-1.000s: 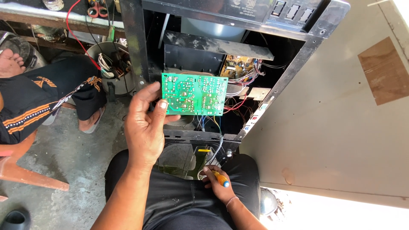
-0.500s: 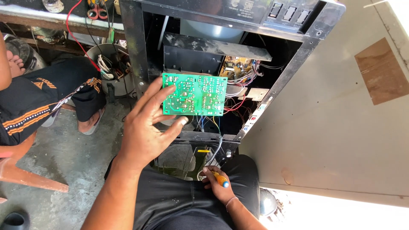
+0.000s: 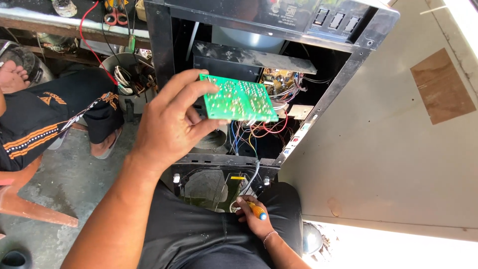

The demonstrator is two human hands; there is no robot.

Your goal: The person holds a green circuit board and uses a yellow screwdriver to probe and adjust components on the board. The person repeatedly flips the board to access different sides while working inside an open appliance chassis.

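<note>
Up front, a green circuit board [image 3: 239, 98] is held by the left hand [image 3: 172, 124], whose fingers are clamped on its left edge, with the thumb pressed underneath and the forefinger laid across the top. The board is tilted nearly flat and is kept just in front of the opening of a black appliance casing [image 3: 164, 55], whose inside is laid bare. A bundle of coloured wires [image 3: 259, 132] is seen hanging from the board's lower edge into the casing, so the board is tied to the parts behind it. Part of the interior is hidden by the board and the hand; a second, yellowish circuit board [image 3: 279, 79] with more wiring can be made out behind, under a dark metal bracket [image 3: 254, 57]. Lower down, the right hand [image 3: 254, 216] is rested on the lap, its fingers closed round a screwdriver with an orange and blue handle [image 3: 258, 211], just beside the casing's bottom frame. A grey cable [image 3: 251, 177] is run down from the casing toward that hand. To the right, a large grey metal panel [image 3: 388, 149] with a brown patch is stood open. To the left, another person's leg in black shorts with orange stripes [image 3: 50, 119] and a bare foot [image 3: 12, 74] are seen, near a bucket of tangled cables [image 3: 124, 72]. A red wire [image 3: 87, 37] is draped from the cluttered bench above.
</note>
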